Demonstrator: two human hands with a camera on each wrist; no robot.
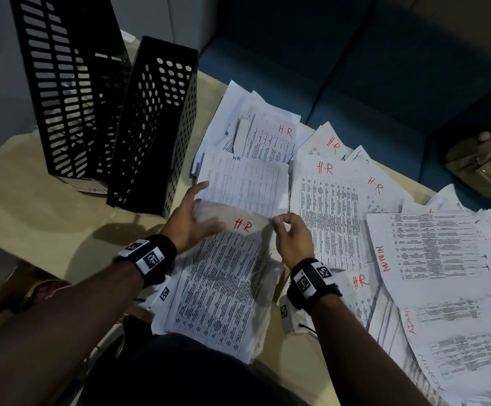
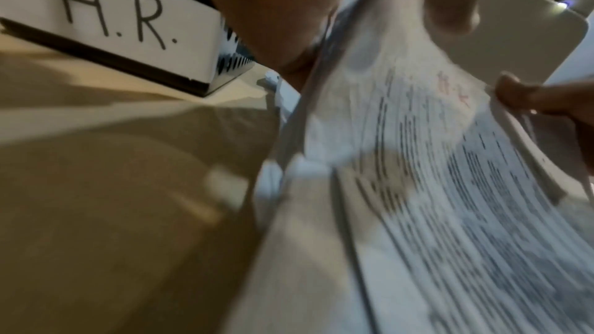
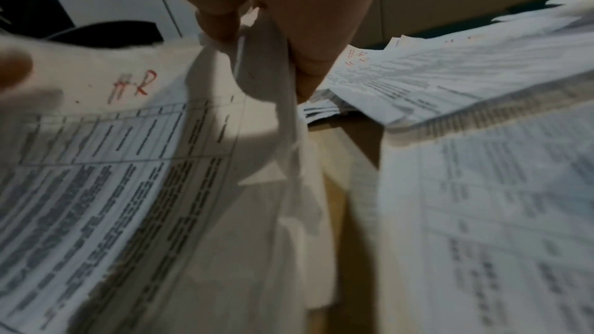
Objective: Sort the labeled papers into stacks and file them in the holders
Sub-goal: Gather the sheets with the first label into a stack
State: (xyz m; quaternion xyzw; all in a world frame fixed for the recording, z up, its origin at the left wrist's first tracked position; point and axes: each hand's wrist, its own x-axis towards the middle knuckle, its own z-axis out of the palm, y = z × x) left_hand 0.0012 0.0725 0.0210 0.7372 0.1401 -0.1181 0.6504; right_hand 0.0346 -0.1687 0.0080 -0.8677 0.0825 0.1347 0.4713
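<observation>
A stack of printed sheets marked HR in red [image 1: 223, 282] is lifted at its far end in front of me. My left hand [image 1: 193, 219] grips its top left corner, thumb on top [image 2: 289, 17]. My right hand [image 1: 289, 232] pinches the top right corner [image 3: 257, 42]. More HR sheets [image 1: 329, 200] lie fanned out beyond it. Sheets marked ADMIN [image 1: 431, 253] lie to the right. Two black perforated holders [image 1: 153, 127] stand at the back left; the nearer one carries an H.R. label [image 2: 122, 14].
The beige table [image 1: 33, 200] shows bare to the left of the papers. A dark blue sofa [image 1: 355, 68] runs behind the table, with an olive bag [image 1: 484, 165] on it at the right. A taller slotted holder [image 1: 65, 83] stands behind the nearer one.
</observation>
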